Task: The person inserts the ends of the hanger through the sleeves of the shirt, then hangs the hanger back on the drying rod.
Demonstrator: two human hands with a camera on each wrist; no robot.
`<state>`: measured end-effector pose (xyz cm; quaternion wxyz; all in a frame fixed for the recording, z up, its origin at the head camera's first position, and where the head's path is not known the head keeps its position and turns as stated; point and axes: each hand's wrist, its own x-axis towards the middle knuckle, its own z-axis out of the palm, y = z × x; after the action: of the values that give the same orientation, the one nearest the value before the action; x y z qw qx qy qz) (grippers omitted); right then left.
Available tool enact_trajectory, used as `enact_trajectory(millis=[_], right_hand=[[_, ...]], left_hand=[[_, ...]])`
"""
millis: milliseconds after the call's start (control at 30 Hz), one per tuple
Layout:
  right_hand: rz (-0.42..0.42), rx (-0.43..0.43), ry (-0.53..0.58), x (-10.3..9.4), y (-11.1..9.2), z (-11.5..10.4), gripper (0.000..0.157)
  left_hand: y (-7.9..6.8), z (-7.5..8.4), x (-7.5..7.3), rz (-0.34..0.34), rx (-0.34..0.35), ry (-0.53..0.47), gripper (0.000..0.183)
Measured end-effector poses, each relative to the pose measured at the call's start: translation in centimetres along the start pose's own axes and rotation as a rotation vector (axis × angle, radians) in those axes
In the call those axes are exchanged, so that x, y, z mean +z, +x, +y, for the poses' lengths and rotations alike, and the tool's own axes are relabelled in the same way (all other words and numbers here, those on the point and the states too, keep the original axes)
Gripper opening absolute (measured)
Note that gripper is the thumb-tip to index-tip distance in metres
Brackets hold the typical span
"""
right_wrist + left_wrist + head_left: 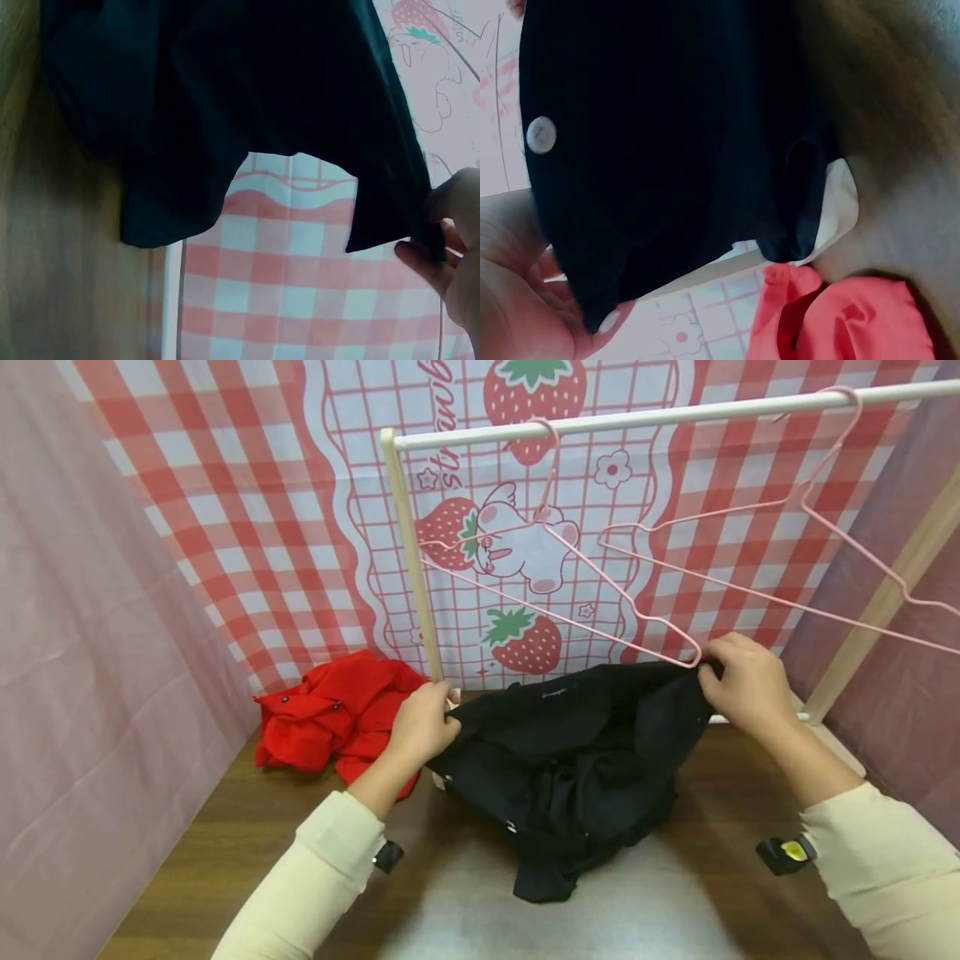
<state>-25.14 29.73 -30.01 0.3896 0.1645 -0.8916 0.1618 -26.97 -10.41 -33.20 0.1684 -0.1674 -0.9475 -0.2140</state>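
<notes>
A black shirt (570, 760) with light buttons hangs spread between both hands, its lower part bunched and drooping toward the table. The left hand (426, 722) pinches one upper corner; in the left wrist view its thumb and fingers (604, 330) grip the cloth's edge below a white button (541, 135). At the opposite corner, the right hand (746, 681) holds the cloth between thumb and fingers, seen also in the right wrist view (450, 240). The end of a pink hanger (637, 610) overlaps the shirt's edge right beside the right hand's fingertips.
A white rail (660, 417) on wooden posts carries that hanger and another pink hanger (795, 502) farther right. Crumpled red clothing (337, 710) lies at the left on the wooden table (202, 877). Checked strawberry cloth (247, 510) covers the back, with pink curtains (97, 652) at the sides.
</notes>
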Motion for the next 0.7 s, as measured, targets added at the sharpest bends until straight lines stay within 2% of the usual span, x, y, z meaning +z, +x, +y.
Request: enact_trajectory(millis=[100,167,233,300,400,533,700], right_hand=[[0.061,-0.017,0.004,0.1,-0.6,0.1,0.01],[0.07,-0.033,0.005,0.2,-1.1,0.2,0.012],[0.06,-0.048,-0.007,0.5,-1.9,0.5,0.013],[0.011,-0.048,-0.015,0.8,-2.7,0.9,0.014],[-0.098,-0.038,-0.027,1.2,-3.8,1.4,0.015],[-0.25,-0.024,-0.009,1.6,-4.9,2.0,0.019],[-0.363,-0.003,0.055,1.7,-5.2,2.2,0.025]], left_hand=[[0.0,0.0,-0.4,-0.086,-0.007,0.05,0.023],[-0.1,-0.2,-0.4,-0.148,-0.018,0.073,0.023],[-0.3,-0.5,-0.2,-0.196,-0.022,0.083,0.021],[-0.6,-1.0,0.0,-0.22,-0.017,0.081,0.018],[-1.0,-1.5,0.2,-0.214,-0.016,0.029,0.013],[-1.3,-1.9,0.1,-0.162,-0.003,-0.052,0.011],[-1.3,-2.1,-0.5,-0.116,0.03,-0.132,0.014]])
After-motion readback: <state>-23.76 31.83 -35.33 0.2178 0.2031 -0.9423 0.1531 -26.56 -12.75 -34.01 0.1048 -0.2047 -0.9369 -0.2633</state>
